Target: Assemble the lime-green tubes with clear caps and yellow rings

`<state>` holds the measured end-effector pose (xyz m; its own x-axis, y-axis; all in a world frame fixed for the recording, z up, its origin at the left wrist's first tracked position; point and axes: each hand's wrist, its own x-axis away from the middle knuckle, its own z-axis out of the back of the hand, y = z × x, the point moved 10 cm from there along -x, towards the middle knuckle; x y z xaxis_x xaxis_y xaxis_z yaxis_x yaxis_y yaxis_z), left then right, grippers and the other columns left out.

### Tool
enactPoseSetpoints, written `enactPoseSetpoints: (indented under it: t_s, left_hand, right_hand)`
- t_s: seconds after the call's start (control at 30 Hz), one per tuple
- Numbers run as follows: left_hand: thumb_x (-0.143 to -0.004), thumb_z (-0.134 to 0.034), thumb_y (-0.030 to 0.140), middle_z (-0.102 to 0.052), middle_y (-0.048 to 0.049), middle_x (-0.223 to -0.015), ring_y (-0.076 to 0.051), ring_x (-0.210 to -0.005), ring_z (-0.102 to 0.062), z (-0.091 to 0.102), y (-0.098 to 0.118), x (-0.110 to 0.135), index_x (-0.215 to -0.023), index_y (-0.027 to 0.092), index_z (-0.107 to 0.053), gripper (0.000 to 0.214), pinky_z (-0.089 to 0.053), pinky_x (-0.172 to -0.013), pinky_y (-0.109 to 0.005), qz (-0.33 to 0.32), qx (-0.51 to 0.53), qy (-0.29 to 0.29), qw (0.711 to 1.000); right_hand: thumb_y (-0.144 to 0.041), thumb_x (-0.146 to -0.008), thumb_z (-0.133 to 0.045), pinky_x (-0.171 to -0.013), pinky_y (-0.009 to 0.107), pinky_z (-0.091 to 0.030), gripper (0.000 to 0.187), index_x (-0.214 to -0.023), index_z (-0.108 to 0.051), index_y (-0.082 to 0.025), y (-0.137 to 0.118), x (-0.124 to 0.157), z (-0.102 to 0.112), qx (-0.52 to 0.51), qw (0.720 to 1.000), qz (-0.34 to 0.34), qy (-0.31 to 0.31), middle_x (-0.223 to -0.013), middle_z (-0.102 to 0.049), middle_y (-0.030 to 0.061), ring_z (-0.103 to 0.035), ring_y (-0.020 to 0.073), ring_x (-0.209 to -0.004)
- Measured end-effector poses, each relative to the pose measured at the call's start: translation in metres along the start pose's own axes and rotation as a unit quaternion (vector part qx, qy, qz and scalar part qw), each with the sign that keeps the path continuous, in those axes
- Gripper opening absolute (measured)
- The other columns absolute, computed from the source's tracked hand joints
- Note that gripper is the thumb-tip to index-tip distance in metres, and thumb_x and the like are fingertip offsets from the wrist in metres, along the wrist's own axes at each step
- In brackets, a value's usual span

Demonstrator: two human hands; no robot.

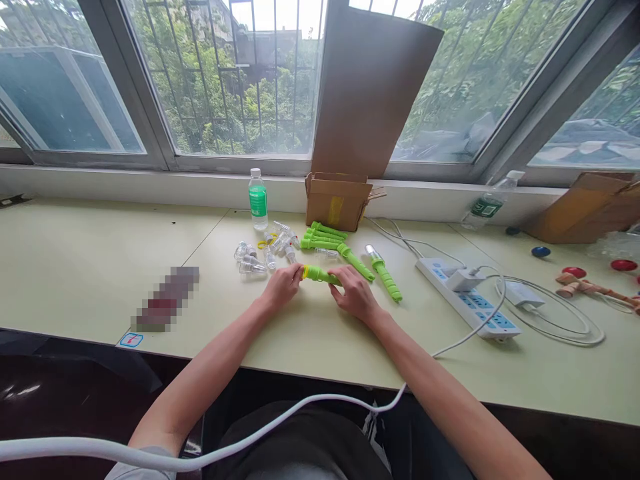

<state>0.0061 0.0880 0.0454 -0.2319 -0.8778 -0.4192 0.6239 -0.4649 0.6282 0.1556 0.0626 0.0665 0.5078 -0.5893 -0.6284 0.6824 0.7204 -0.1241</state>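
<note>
Between both hands is a green plastic handle [317, 274] with ribbed threads and a yellow ring at its left end. My left hand [284, 287] is closed on that yellow end, its fingertips partly hiding whatever is there. My right hand [354, 292] grips the other end of the same handle. Just beyond lie several more green handles [324, 233], one of them slanting [356, 260] towards my right hand. Several clear plastic caps [253, 267] are scattered past my left hand. To the right, a green handle with a clear cap fitted [386, 279] lies by itself.
A water bottle [259, 203] and an open cardboard box [336, 202] stand by the window. On the right are a white power strip [467, 300] with cables, a second bottle [487, 205] and a wooden toy [595, 288]. A white cable [320, 398] crosses before my body.
</note>
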Motion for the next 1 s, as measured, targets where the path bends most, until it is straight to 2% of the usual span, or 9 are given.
enactPoseSetpoints:
  t_s: [0.13,0.33,0.6,0.8,1.0]
  left_hand:
    - [-0.090,-0.039,0.026,-0.066,-0.0011,-0.076,-0.012,-0.061,-0.060,0.000,-0.002,0.000,-0.101,0.021,-0.053,0.019,-0.043,-0.056,-0.022,-0.001,-0.010,0.005,1.000]
    - [-0.087,-0.044,0.024,-0.067,-0.0003,-0.078,-0.011,-0.060,-0.059,0.006,-0.003,0.000,-0.100,0.020,-0.051,0.016,-0.045,-0.057,-0.022,0.002,0.011,0.034,0.999]
    - [-0.081,-0.052,0.020,-0.067,0.0006,-0.073,-0.011,-0.062,-0.061,0.013,-0.007,-0.002,-0.087,0.020,-0.059,0.009,-0.048,-0.056,-0.021,0.000,0.050,0.078,0.996]
    - [-0.080,-0.055,0.017,-0.069,-0.0001,-0.073,-0.010,-0.059,-0.062,0.020,-0.010,-0.002,-0.088,0.019,-0.066,0.014,-0.051,-0.058,-0.022,-0.001,0.063,0.118,0.991]
    - [-0.079,-0.056,0.014,-0.071,-0.0007,-0.076,-0.011,-0.059,-0.063,0.021,-0.012,-0.002,-0.089,0.019,-0.068,0.017,-0.052,-0.060,-0.023,0.011,0.071,0.125,0.990]
  right_hand:
    - [-0.013,-0.078,-0.053,-0.075,0.035,-0.047,0.028,-0.106,-0.054,-0.019,-0.003,0.000,0.001,-0.002,1.000,0.013,0.003,-0.096,-0.062,0.0091,-0.054,0.0245,-0.091]
    - [-0.013,-0.080,-0.052,-0.077,0.035,-0.047,0.029,-0.108,-0.056,-0.019,-0.007,0.000,0.001,0.010,1.000,0.027,-0.003,-0.096,-0.063,0.0079,-0.054,0.0236,-0.092]
    - [-0.012,-0.081,-0.051,-0.076,0.035,-0.046,0.028,-0.108,-0.058,-0.019,-0.012,-0.001,0.003,0.032,0.999,0.036,-0.008,-0.095,-0.062,0.0083,-0.054,0.0237,-0.091]
    - [-0.011,-0.080,-0.052,-0.075,0.034,-0.047,0.029,-0.108,-0.058,-0.019,-0.011,-0.001,0.003,0.035,0.999,0.032,-0.008,-0.095,-0.063,0.0084,-0.054,0.0238,-0.091]
    - [-0.012,-0.080,-0.052,-0.073,0.034,-0.047,0.028,-0.107,-0.058,-0.019,-0.010,-0.001,0.003,0.035,0.999,0.031,-0.009,-0.095,-0.063,0.0083,-0.054,0.0237,-0.090]
